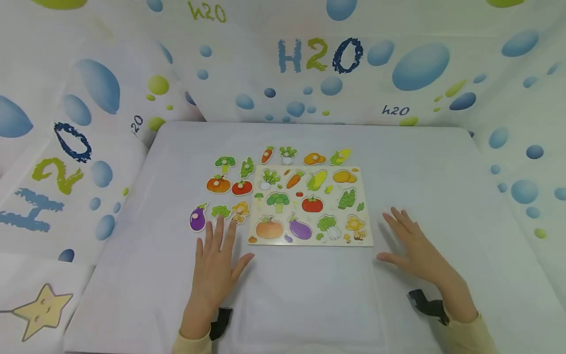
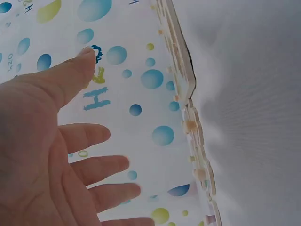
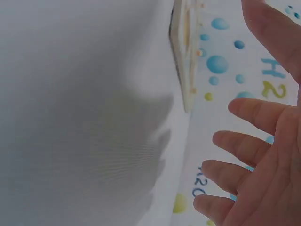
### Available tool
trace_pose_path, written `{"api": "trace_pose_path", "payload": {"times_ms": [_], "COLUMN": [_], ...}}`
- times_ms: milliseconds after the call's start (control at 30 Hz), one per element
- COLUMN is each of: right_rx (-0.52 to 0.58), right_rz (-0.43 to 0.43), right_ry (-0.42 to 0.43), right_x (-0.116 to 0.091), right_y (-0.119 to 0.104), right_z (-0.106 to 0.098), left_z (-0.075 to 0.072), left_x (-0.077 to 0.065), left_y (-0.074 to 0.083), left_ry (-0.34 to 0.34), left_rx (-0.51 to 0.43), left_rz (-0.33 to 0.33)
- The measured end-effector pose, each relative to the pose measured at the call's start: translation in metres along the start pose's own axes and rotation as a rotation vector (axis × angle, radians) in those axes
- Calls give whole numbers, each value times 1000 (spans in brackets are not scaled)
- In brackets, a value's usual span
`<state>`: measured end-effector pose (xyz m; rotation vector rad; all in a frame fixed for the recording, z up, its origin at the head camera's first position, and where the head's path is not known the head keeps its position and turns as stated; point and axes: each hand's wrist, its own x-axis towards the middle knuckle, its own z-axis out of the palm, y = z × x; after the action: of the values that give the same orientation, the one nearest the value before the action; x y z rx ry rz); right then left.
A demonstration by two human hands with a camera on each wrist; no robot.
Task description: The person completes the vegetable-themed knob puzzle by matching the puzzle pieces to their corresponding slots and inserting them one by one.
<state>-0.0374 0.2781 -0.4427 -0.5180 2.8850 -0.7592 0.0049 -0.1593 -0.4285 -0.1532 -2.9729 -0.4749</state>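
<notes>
My left hand [image 1: 213, 268] is spread, fingers straight, its fingertips overlapping the lettuce piece [image 1: 221, 211] and close to the mushroom piece [image 1: 240, 211] in the head view. Beside them lies the eggplant piece [image 1: 198, 218]. My right hand [image 1: 415, 248], also spread and holding nothing, is off the right edge of the wooden puzzle board [image 1: 309, 241]. Vegetable pictures cover the board, among them a tomato [image 1: 312, 204] and a pumpkin [image 1: 268, 228]. Both wrist views show bare palms; the board's edge [image 2: 181, 52] stands out in the left one.
Left of the board lie the broccoli [image 1: 225, 163], asparagus-like green [image 1: 247, 167], pumpkin [image 1: 218, 184] and tomato [image 1: 242, 187] pieces. Along its far edge are the carrot [image 1: 267, 155], radish [image 1: 288, 156], potato [image 1: 314, 159] and corn [image 1: 340, 157] pieces. A white cloth covers the table [image 1: 309, 300].
</notes>
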Motion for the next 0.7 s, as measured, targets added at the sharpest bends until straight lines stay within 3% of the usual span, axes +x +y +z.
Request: {"api": "trace_pose_path", "payload": {"times_ms": [167, 300, 700], "right_rx": [66, 74, 115], "right_rz": [-20, -20, 22], "right_ry": [-150, -230, -280], "right_x": [36, 51, 59], "right_y": [9, 10, 13], "right_z": [-4, -6, -3], "left_z": [-3, -3, 4], "left_x": [-3, -5, -4], "left_y": [1, 3, 10], "left_ry": [69, 105, 50], "left_rx": [-75, -110, -150], "left_rz": [47, 87, 52]}}
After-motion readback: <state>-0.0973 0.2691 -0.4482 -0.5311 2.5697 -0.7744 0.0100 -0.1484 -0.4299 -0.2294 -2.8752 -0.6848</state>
